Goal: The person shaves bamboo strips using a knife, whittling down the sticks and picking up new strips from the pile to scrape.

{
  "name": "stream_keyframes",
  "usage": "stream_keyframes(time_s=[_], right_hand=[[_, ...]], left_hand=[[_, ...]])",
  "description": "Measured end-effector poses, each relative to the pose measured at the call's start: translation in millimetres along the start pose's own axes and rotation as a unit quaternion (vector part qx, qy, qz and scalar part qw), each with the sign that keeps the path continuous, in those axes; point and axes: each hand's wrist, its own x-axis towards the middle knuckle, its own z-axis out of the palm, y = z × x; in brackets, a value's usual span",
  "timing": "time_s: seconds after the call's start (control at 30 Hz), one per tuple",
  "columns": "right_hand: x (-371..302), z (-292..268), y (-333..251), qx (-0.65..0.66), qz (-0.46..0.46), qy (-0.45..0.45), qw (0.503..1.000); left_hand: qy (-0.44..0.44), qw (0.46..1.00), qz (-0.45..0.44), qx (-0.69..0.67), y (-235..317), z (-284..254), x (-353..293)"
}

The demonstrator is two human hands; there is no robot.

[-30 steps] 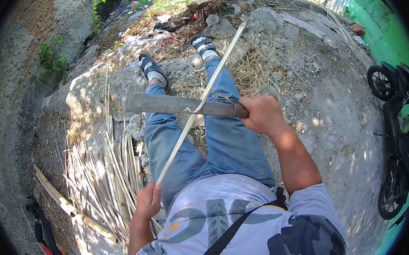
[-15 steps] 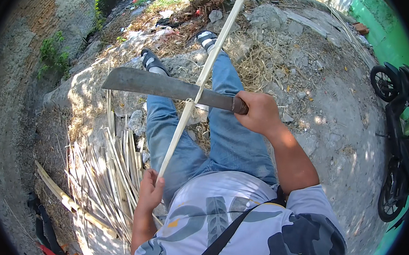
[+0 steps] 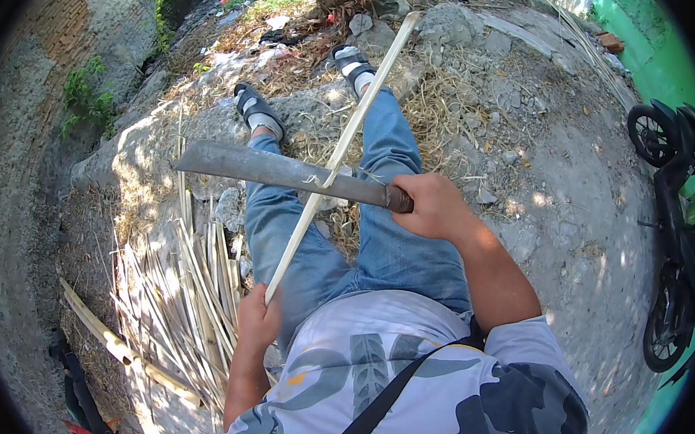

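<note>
- Shaving a bamboo strip point(image 3: 355, 125) across the machete point(image 3: 262, 167); best kept shallow-angled.
- Left hand point(image 3: 258, 320), below machete: grip closed on strip.
- Right hand point(image 3: 433, 207): grip closed round machete handle point(image 3: 399, 199).

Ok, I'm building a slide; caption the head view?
Right hand holds a machete across a pale strip gripped in the left hand.

grey machete blade point(image 3: 246, 163), cream strip point(image 3: 369, 98)
</note>
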Motion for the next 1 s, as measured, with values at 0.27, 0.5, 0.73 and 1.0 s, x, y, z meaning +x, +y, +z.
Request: stream_keyframes(time_s=[0.27, 0.5, 0.73, 1.0], right_hand=[[0, 6, -17, -0.14, -0.095, 0.063, 0.984], [2, -3, -5, -0.184, -0.078, 0.1, 0.975], [3, 8, -5, -0.116, -0.019, 0.076, 0.99], [2, 9, -15, -0.133, -0.015, 0.105, 0.985]], left_hand=[[-0.011, 1.0, -0.011, -0.026, 16, 4, 1], [-0.061, 0.998, 0.005, 0.024, 5, -16, -11], [-0.045, 0.999, -0.01, -0.003, -2, -11, -8], [-0.059, 0.997, -0.029, -0.034, 1, 5, -13]])
